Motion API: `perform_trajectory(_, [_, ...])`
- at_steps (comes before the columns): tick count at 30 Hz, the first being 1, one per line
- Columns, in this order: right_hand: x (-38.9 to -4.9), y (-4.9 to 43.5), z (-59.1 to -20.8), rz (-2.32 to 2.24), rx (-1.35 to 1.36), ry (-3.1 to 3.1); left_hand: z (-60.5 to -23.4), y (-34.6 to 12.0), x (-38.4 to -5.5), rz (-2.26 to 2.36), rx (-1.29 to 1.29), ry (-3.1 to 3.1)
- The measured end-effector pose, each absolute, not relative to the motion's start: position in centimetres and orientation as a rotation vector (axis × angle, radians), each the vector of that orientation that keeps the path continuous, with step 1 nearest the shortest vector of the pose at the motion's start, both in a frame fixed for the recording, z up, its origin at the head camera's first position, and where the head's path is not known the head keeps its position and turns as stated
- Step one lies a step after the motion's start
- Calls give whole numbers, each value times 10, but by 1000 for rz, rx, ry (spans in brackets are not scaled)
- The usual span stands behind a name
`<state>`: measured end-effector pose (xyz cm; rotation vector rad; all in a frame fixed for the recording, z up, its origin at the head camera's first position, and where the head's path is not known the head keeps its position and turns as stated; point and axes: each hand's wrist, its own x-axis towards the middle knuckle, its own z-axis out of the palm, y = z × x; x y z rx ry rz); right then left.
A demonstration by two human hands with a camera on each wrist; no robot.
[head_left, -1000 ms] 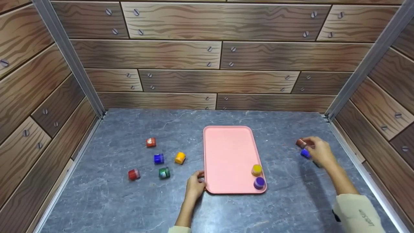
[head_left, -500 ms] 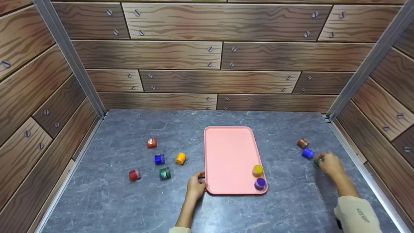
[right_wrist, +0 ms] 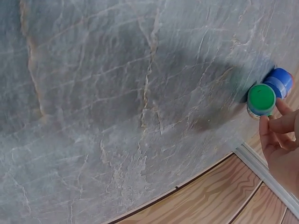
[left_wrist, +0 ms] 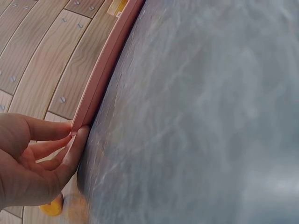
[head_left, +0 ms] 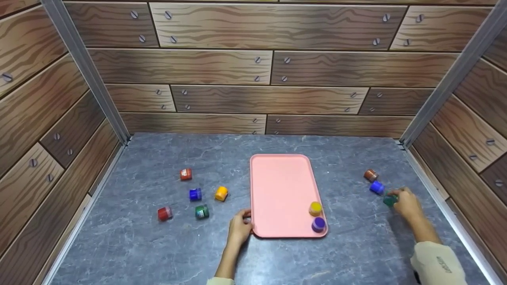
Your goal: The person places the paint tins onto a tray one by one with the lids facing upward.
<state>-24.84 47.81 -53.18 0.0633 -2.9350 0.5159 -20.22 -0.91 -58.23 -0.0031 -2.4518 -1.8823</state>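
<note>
My left hand (head_left: 240, 227) pinches the rim of the pink tray (head_left: 277, 178) near its front left corner; in the left wrist view its thumb and fingers (left_wrist: 74, 149) close on the tray edge (left_wrist: 103, 70). On the right, my right hand (head_left: 408, 204) holds a small green paint jar (head_left: 389, 200) at its fingertips. The right wrist view shows the jar's green end (right_wrist: 261, 97) facing the camera, with a blue jar (right_wrist: 279, 83) right behind it. A yellow jar (head_left: 315, 208) and a purple jar (head_left: 318, 224) stand upright in the tray's front right corner.
Beyond the right hand lie a blue jar (head_left: 377, 187) and a brown jar (head_left: 371, 175). Left of the tray, several jars lie on their sides, among them an orange-yellow one (head_left: 221, 193) and a dark green one (head_left: 202, 211). Wood-patterned walls (head_left: 269, 67) enclose the grey marbled table (head_left: 142, 253).
My right hand has moved from beside the brown and blue jars toward me, to the green jar, and now grips it. The left hand stays at the tray.
</note>
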Motion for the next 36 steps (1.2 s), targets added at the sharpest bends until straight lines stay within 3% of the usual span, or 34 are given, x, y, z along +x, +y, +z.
perform_trajectory(15, [-248,481,-536,156,250,-2936,-583,-8,-203,-1901,21,-2446])
perform_trajectory(36, [-247,480,-541,452,9,-2976,-583,-9,-203,-1899,11,-2445])
